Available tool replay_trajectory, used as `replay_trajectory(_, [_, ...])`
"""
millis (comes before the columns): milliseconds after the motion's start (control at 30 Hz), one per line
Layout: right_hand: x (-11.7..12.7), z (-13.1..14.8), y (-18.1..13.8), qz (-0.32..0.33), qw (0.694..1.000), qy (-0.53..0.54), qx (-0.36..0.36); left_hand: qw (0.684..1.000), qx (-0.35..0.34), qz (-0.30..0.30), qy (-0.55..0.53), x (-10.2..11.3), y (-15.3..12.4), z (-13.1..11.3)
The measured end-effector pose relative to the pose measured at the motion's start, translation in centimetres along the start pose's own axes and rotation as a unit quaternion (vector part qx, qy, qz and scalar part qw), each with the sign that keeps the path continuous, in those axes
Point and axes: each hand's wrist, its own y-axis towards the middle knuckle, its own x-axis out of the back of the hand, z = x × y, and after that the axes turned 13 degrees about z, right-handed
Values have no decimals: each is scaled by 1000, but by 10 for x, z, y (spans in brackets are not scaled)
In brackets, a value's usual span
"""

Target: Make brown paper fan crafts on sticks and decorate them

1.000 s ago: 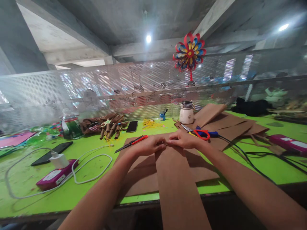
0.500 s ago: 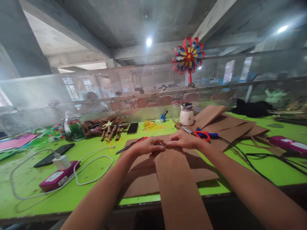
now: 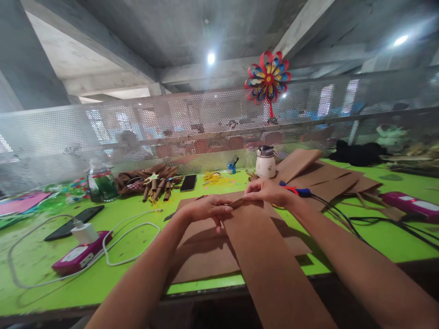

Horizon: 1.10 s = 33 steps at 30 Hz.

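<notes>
A long strip of brown paper (image 3: 270,256) runs from my hands over the table's front edge toward me. Its far edge is turned up in a narrow fold or roll. My left hand (image 3: 208,211) pinches the left end of that fold between thumb and fingers. At the fold's right part, my right hand (image 3: 263,191) grips with thumb and fingertips, a little farther from me. Larger brown paper (image 3: 202,262) lies flat underneath. Just past my right hand is a blue-handled tool (image 3: 303,192) with a cable, beside a red handle partly hidden by that hand.
Purple power strips lie left (image 3: 80,256) and right (image 3: 411,204), with a white cable (image 3: 159,226) looping at left. Behind are rolled paper pieces (image 3: 156,185), a phone (image 3: 188,183), a white cup (image 3: 265,164) and stacked brown paper (image 3: 329,180). Perforated mesh (image 3: 206,123) stands behind the table.
My right hand has moved slightly away from me, so the folded edge now slants upward to the right. The strip's near end has swung to the right. Both hands keep their grip.
</notes>
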Motion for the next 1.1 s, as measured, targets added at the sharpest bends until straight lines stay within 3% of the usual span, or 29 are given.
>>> replay_trajectory(233, [6, -8, 2, 2, 1000, -3, 1, 999, 21, -22, 25, -2, 6, 0])
replay_trajectory(467, [8, -12, 2, -28, 999, -16, 6, 1000, -5, -19, 1, -4, 4, 0])
replay_trajectory(700, [8, -10, 1, -35, 999, -5, 14, 998, 24, -50, 28, 2, 7, 5])
replay_trajectory(900, [8, -11, 4, -87, 995, 24, 43, 999, -7, -46, 14, 6, 2, 10])
replay_trajectory(1100, [9, -11, 3, -83, 995, 35, 50, 998, -28, -64, -4, 6, 6, 11])
